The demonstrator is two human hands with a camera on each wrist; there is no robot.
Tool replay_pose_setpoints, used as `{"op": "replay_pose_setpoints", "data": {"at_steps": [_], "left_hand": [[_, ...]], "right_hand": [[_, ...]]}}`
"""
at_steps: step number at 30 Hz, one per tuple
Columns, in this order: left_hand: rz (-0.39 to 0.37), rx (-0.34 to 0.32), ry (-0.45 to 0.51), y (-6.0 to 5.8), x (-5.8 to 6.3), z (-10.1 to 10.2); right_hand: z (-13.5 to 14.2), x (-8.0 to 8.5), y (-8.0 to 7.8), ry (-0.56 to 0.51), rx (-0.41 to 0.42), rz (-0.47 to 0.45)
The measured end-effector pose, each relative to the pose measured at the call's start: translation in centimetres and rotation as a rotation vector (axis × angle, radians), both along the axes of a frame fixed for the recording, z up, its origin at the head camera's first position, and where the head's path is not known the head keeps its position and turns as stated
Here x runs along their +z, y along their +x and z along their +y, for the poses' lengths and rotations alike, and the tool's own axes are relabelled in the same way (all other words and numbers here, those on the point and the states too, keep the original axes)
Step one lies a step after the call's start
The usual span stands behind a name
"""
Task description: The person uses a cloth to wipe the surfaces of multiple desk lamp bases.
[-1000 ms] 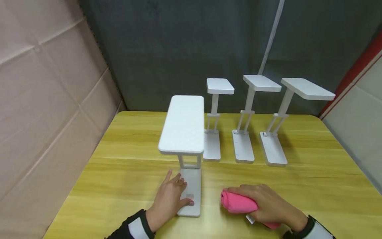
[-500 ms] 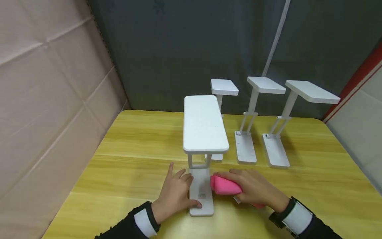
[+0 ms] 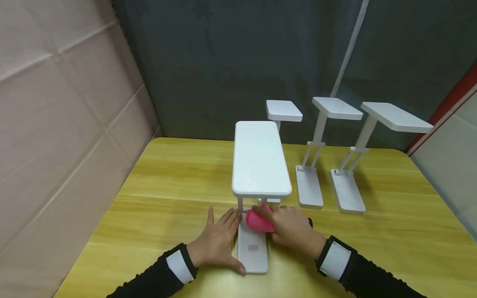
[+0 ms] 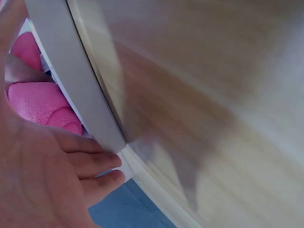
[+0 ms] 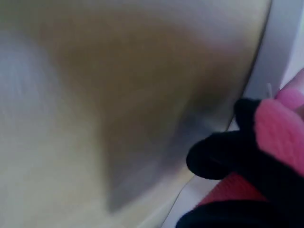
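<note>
A white folding stand (image 3: 261, 159) with a flat rectangular top stands upright in front of me. My left hand (image 3: 216, 240) rests at the left side of its base (image 3: 253, 258), fingers straight, thumb at the front corner. In the left wrist view, the fingertips (image 4: 111, 161) touch the base's edge. My right hand (image 3: 290, 225) grips a rolled pink cloth (image 3: 257, 222) over the back part of the base, below the stand's top. The pink cloth (image 5: 285, 130) also shows in the right wrist view, overlapped by black rounded shapes. Part of the cloth is hidden under the right hand.
Three similar white stands line the back: one (image 3: 284, 111) partly hidden behind the near stand, a middle one (image 3: 309, 186) and a right one (image 3: 348, 192). All stand on a yellow wood-grain table (image 3: 149, 207). A dark curtain (image 3: 205, 62) hangs behind it.
My right hand has brought the pink cloth left, onto the stand's base. The near stand sits further right in view. My left thumb has moved from the base's top to its front corner.
</note>
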State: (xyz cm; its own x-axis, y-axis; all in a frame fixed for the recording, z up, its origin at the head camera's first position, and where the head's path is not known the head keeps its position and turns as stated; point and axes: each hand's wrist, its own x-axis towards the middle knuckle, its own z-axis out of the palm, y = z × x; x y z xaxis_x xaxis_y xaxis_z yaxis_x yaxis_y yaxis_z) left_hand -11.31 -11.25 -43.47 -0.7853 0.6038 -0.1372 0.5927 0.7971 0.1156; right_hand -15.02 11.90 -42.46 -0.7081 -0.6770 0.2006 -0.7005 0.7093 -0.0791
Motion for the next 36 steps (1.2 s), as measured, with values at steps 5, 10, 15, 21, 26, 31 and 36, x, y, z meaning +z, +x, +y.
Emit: {"op": "replay_pose_setpoints", "data": {"at_steps": [5,10,15,21,26,31,36], "left_hand": [[0.047,-0.011,-0.052,0.0,0.1,0.0],[0.045,-0.017,-0.067,0.0,0.2,-0.2],[0.059,-0.026,-0.053,-0.1,0.2,-0.4],[0.097,-0.055,-0.036,-0.2,0.0,-0.4],[0.086,-0.073,-0.046,-0.4,0.1,-0.5],[0.073,-0.077,-0.044,-0.5,-0.2,-0.7],[0.074,-0.053,-0.032,-0.4,-0.4,-0.6]], "right_hand": [[0.4,-0.3,0.8,-0.038,0.023,-0.156],[1.3,0.2,3.2,-0.073,0.131,-0.326],[2.0,0.8,5.5,-0.055,0.24,-0.408],[1.9,1.8,4.5,-0.134,0.262,-0.476],[-0.1,1.7,1.3,-0.157,0.074,-0.294],[-1.3,0.1,0.1,-0.076,0.003,-0.094],[-1.4,-0.6,0.7,-0.049,0.069,-0.029]]}}
